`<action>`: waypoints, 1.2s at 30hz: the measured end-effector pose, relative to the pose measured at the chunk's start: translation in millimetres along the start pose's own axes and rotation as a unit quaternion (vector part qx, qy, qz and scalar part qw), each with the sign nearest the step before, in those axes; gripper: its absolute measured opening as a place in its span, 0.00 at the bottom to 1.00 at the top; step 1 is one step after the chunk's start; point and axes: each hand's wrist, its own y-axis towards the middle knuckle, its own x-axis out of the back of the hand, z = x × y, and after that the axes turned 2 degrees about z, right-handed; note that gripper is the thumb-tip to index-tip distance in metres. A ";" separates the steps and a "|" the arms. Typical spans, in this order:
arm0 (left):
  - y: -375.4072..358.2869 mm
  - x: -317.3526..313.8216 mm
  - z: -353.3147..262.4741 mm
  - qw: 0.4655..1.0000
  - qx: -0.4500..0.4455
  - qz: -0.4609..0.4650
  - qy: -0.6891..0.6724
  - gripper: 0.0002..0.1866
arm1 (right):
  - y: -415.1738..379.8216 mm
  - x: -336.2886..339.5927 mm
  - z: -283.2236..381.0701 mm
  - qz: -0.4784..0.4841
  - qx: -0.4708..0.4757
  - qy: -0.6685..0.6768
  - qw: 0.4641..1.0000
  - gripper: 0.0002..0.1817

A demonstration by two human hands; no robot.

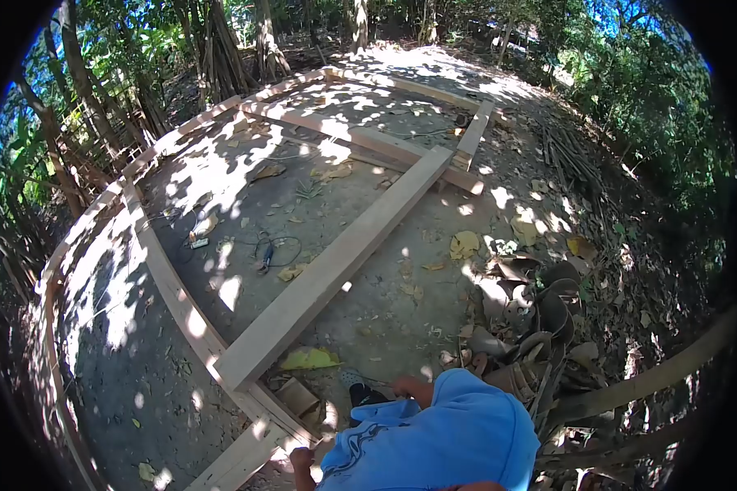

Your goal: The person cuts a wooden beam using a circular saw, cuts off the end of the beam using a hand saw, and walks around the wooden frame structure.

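Note:
At the bottom, my left hand is closed at the edge of a wooden beam, near a corner where timbers meet. My right hand is by my leg, above my shoe; its fingers are too small and shaded to make out. A thick squared beam lies diagonally in front of me. Its near end rests on a long side beam, its far end on a crosswise beam. My blue shirt covers much of the lower view.
More beams outline a large frame on the bare ground. A cable and a white power strip lie inside it. Curved broken pieces and dry leaves are heaped on the right. A curved pole lies lower right; trees stand around.

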 end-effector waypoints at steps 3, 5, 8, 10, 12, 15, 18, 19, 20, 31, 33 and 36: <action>8.4 -20.4 -18.0 0.995 -0.003 0.010 -0.103 0.04 | -15.9 4.7 5.7 0.008 -0.001 -0.007 1.000 0.17; 7.1 -28.6 -21.4 0.996 0.008 0.013 -0.086 0.04 | -21.1 8.6 13.9 0.011 0.008 -0.022 1.000 0.18; -3.1 -24.8 -35.8 0.998 0.042 0.025 -0.031 0.02 | -11.4 5.1 19.1 0.036 0.003 -0.037 0.999 0.19; -12.3 -24.3 -41.5 0.997 0.069 0.036 0.005 0.02 | -14.6 6.6 26.3 0.040 -0.005 -0.016 0.999 0.19; -16.3 -22.5 -32.7 0.998 0.006 0.070 0.004 0.02 | -12.6 7.5 33.0 0.040 -0.005 -0.008 0.999 0.19; -18.6 -25.7 -9.3 0.990 -0.114 0.089 -0.007 0.05 | -5.1 6.3 39.5 0.041 0.010 -0.031 0.999 0.16; -28.5 -27.1 -13.9 0.992 -0.050 0.006 -0.117 0.11 | -5.2 8.9 45.2 0.040 0.027 -0.060 0.997 0.15; -29.5 -26.8 -17.1 0.987 0.062 0.005 -0.152 0.11 | -3.3 7.8 44.7 0.039 0.029 -0.057 0.997 0.15; -31.2 -26.2 -19.1 0.968 0.172 0.003 -0.185 0.11 | -0.4 7.3 45.6 0.041 0.030 -0.059 0.997 0.15; -17.5 -35.9 -30.1 0.975 0.116 0.002 -0.192 0.08 | 16.0 2.0 38.0 0.041 -0.023 -0.044 0.998 0.17; -21.5 -27.4 -34.1 0.948 0.146 -0.052 -0.279 0.10 | 11.8 3.6 35.1 0.041 -0.013 -0.034 0.998 0.17; -19.2 -22.6 -35.1 0.964 0.116 -0.104 -0.215 0.13 | -4.2 9.8 41.2 0.041 -0.013 -0.025 0.999 0.17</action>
